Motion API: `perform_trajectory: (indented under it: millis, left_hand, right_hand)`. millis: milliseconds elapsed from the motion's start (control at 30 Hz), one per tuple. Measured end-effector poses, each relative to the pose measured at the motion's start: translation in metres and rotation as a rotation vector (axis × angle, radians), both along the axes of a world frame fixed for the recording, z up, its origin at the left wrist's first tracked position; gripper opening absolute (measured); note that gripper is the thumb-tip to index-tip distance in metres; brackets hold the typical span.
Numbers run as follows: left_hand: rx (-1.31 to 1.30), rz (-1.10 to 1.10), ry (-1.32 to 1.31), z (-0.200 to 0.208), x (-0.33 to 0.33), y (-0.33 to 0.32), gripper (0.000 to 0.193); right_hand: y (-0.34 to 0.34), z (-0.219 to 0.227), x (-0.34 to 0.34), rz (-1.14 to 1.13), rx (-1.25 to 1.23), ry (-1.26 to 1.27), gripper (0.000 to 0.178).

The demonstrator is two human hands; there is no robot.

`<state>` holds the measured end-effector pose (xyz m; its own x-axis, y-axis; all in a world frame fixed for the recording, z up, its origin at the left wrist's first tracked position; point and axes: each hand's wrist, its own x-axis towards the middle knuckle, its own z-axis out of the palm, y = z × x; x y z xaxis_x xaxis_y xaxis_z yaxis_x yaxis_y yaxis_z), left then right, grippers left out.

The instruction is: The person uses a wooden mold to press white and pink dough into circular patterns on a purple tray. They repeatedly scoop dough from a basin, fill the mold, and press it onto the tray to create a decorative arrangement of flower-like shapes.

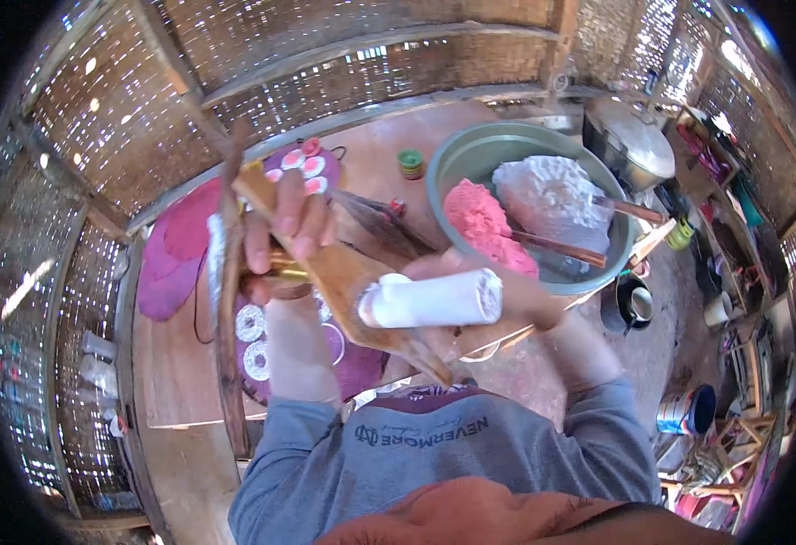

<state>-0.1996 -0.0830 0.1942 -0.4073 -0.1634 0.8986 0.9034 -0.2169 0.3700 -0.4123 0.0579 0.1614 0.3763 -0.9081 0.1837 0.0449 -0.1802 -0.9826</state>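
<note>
You look partway through a batch: on the near purple mat [361, 365] at least 2 white rings [256, 361] lie finished-looking and flat, and on the far purple mat [332, 168] about 5 pink-and-white pieces [313, 166] are set out. Plenty seems left to shape — the green basin [434, 177] on the bench [184, 386] carries a big mound of white mass [548, 186] and a smaller pink mass [479, 222], with 2 sticks [561, 249] standing in the basin.

Your left hand [307, 229] has its fingers closed around the wooden board [348, 291], which slants across your front above the bench, with a gold-coloured metal piece [287, 266] just beneath those fingers. The white roll [439, 300] sits over the board's lower half, alongside your right hand [516, 291]. That hand seems to have hold of it, but it's blurred and partly behind the roll, so I can't tell how its fingers close.

Your left forearm and the board cover much of the near mat — any further rings there are cut off or only glimpsed. The gold piece's full shape is hidden too.
</note>
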Motion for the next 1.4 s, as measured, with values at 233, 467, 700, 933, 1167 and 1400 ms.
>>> perform_trajectory:
  millis: [233,467,700,933,1167,1400]
  left_hand:
    - [0.313,0.439,-0.230,-0.041,0.046,-0.007,0.039]
    - [-0.144,1.596,-0.720,-0.093,0.139,0.032,0.039]
    - [-0.570,1.967,-0.770,-0.074,0.148,0.060,0.037]
    - [-0.367,1.781,-0.935,-0.078,0.151,0.065,0.041]
    - [-0.291,1.758,-0.963,-0.074,0.150,0.067,0.044]
    - [-0.533,1.762,-1.180,-0.072,0.153,0.081,0.051]
  right_hand:
    - [0.012,-0.037,0.110,0.529,0.743,-1.148,0.089]
    - [-0.003,-0.017,0.111,-0.425,0.284,-0.642,0.058]
    - [-0.024,-0.041,0.140,-0.456,0.180,-0.310,0.037]
    - [-0.030,-0.029,0.149,-0.278,0.250,-0.299,0.040]
    - [-0.028,-0.008,0.124,-0.349,-0.209,0.246,0.066]
    - [-0.016,0.010,0.138,-0.256,-0.523,0.508,0.088]
